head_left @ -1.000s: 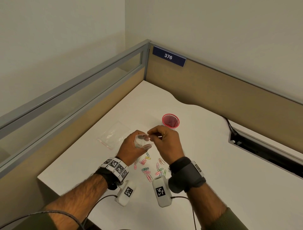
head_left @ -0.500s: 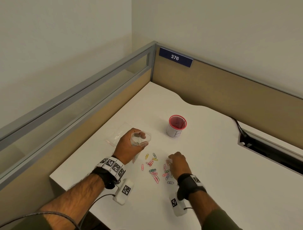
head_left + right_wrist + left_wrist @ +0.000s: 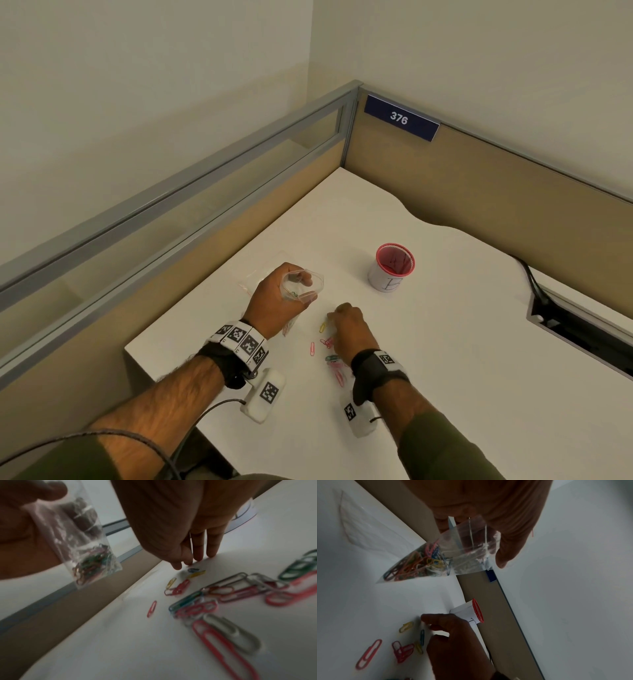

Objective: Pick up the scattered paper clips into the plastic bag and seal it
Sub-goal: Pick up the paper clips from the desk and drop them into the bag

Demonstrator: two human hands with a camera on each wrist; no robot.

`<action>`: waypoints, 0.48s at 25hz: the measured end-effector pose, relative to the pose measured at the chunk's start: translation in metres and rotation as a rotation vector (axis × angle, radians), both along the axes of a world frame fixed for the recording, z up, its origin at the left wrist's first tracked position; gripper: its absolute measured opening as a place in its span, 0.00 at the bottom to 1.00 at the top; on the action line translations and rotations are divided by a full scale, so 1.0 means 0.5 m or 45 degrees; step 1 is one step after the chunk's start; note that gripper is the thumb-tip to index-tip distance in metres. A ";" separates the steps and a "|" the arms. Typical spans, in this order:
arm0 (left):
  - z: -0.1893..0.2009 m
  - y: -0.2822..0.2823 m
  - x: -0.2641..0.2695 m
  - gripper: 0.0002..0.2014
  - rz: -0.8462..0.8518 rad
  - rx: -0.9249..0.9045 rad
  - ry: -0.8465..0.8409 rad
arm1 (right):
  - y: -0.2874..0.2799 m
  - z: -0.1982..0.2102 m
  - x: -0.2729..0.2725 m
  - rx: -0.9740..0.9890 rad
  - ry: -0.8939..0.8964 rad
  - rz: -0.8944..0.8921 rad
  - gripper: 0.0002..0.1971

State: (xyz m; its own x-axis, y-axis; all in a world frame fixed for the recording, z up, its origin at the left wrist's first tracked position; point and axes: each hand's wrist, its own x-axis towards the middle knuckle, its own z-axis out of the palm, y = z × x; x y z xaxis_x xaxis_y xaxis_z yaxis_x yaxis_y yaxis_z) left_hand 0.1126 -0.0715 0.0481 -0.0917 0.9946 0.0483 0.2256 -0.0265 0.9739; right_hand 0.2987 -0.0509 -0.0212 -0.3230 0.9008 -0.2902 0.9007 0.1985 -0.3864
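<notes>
My left hand grips a small clear plastic bag just above the white desk, its mouth held open upward. Many coloured clips fill the bag's lower corner. Scattered paper clips lie on the desk to the right of the bag, among them a yellow one and a pink one. My right hand is lowered over them. Its fingertips touch the desk right beside a blue clip and a yellow clip. I see no clip between its fingers.
A red mesh cup with a white paper wrap stands behind my right hand. A second, flat clear bag lies behind my left hand. Partition walls close the back and left. A cable slot opens at the right. The desk's corner edge is near my left wrist.
My right hand left the bag's mouth, dropped to the clips on the desk, then slid forward to the far clips. My left hand kept holding the bag.
</notes>
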 end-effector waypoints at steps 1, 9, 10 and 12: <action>-0.001 0.001 0.000 0.14 0.013 0.003 -0.005 | -0.009 -0.009 -0.003 0.017 -0.020 0.045 0.16; -0.015 -0.008 -0.004 0.15 0.045 -0.022 0.005 | -0.067 -0.016 -0.029 0.160 0.083 0.225 0.13; -0.019 -0.011 -0.003 0.16 0.040 -0.023 0.001 | -0.067 -0.014 -0.039 0.144 0.075 0.291 0.15; -0.018 -0.014 0.006 0.15 0.013 -0.021 0.012 | -0.073 -0.015 -0.049 0.162 0.012 0.406 0.14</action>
